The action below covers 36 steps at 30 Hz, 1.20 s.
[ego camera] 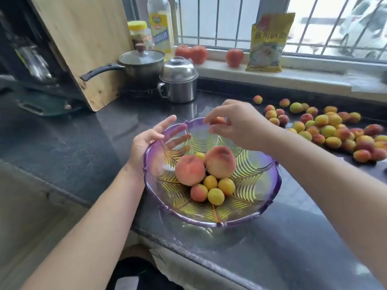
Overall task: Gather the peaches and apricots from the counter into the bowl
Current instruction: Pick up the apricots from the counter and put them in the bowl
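A purple-rimmed glass bowl (270, 185) stands near the counter's front edge. Inside lie two big peaches (189, 169) and several small apricots (215, 196). My left hand (146, 141) grips the bowl's left rim, fingers curled over the wall. My right hand (234, 124) hovers over the bowl's far side and pinches one small apricot (218, 120) between thumb and fingertips. A loose pile of several apricots and small peaches (330, 130) is spread on the dark counter to the right.
A steel lidded mug (179, 80) and a saucepan (140, 63) stand behind the bowl. A wooden cutting board (83, 42) leans at the left. Tomatoes (234, 56), an oil bottle (160, 24) and a yellow bag (268, 42) sit on the windowsill.
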{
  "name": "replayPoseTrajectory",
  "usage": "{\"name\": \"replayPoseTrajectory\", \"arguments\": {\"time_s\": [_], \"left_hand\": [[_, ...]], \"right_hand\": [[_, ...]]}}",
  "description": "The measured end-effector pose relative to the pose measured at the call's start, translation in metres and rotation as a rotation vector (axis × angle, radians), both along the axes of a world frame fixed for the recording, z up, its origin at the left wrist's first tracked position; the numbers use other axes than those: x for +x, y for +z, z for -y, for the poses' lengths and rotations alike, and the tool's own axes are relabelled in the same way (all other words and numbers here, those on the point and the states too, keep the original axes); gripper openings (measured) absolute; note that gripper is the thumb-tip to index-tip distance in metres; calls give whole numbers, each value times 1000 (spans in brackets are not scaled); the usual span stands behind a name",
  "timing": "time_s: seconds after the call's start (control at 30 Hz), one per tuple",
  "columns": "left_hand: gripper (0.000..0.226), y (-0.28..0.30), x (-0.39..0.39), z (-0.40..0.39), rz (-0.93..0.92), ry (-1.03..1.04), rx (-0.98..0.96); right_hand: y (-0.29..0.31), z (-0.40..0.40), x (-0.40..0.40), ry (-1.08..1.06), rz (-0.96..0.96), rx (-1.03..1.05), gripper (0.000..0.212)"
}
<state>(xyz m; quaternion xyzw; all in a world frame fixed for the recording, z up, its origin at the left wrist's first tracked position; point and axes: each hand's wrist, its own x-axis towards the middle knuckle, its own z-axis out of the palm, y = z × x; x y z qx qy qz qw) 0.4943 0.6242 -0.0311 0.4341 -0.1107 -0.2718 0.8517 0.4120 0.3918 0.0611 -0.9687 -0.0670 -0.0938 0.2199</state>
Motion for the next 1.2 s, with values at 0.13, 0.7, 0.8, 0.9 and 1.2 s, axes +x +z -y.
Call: {"name": "replayPoseTrajectory", "arguments": {"time_s": [0.13,0.7,0.8,0.9,1.2], "left_hand": [[70,-2,-5,2,-36,25,-13],[64,-4,-5,3,-56,50,-28],[65,-3,-6,3,-53,54,-25],[65,-1,-6,3,-53,40,-29],[69,1,-7,5,-76,28,-29]], "right_hand": [[-13,-24,7,77,-140,12,28],[-25,-41,24,126,-203,-228,6],[-24,-41,28,106,-176,-198,8],[-23,-45,31,114,-180,-129,12],[-22,-47,34,176,-278,-111,11]]}}
